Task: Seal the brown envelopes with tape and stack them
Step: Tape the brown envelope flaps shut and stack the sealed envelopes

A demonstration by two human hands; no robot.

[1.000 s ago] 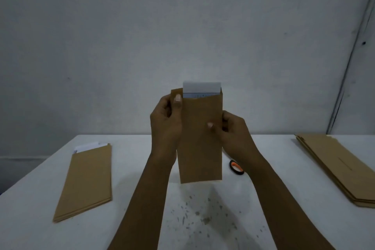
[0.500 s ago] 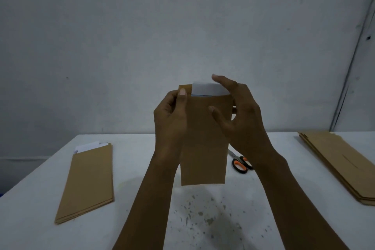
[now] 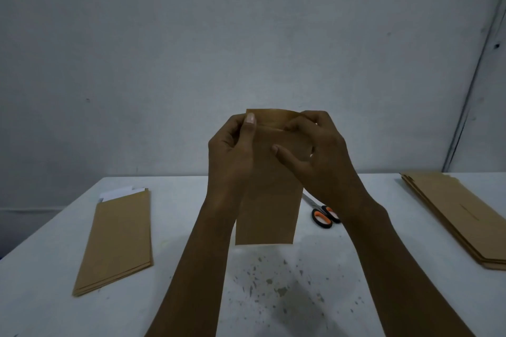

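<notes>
i'm holding one brown envelope (image 3: 267,200) upright in the middle of the frame, above the white table (image 3: 191,295). my left hand (image 3: 232,150) pinches its upper left edge, thumb on the front. my right hand (image 3: 315,145) curls over the top right corner, fingers pressing the flap (image 3: 269,117) down; no white paper shows at the top, so i judge the fold is made but not taped. i can't see any tape in the frame. at the lower left lies a small pile of envelopes (image 3: 117,241) with white sheets poking out, likely waiting. at the right edge sits a bigger stack (image 3: 460,216); whether those are sealed i can't tell. scissors (image 3: 323,213) lie just right of centre. taping and stacking this one remain.
</notes>
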